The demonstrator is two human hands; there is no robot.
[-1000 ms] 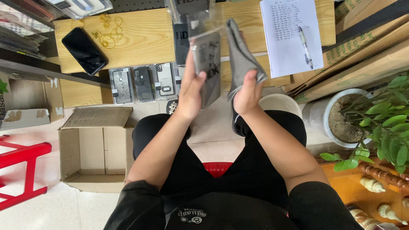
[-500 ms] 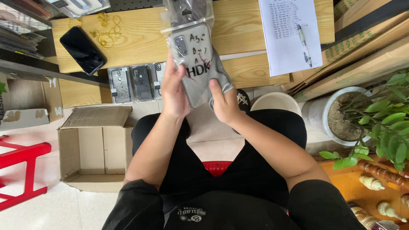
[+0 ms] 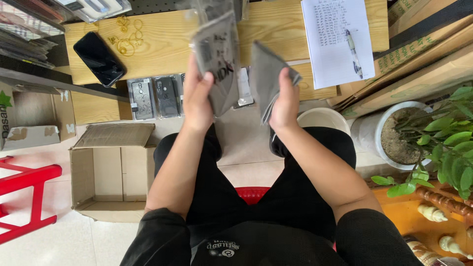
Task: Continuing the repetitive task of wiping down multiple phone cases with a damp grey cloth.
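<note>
1. Desk (image 3: 162, 44) up top is the big picture: a phone (image 3: 99, 58), some rubber bands (image 3: 125, 39), and a sheet of paper (image 3: 337, 42) with a pen (image 3: 354, 47) lying on it.
2. Open box (image 3: 106, 175) on the floor by the left knee looks empty from here, so I'd guess nothing's gone in yet.
3. A row of clear packs (image 3: 155, 97) sits on the lower shelf, just beyond the knees. Looks like the pile waiting to be gone through (can't tell how many more hide behind the hands).
4. Left hand (image 3: 197, 96) grips one grey bag (image 3: 217, 61) by its lower edge, held upright over the desk edge.
5. Right hand (image 3: 286, 98) pinches a second bag (image 3: 266, 79), apart from the first. Feels early to mid-way to me.
</note>
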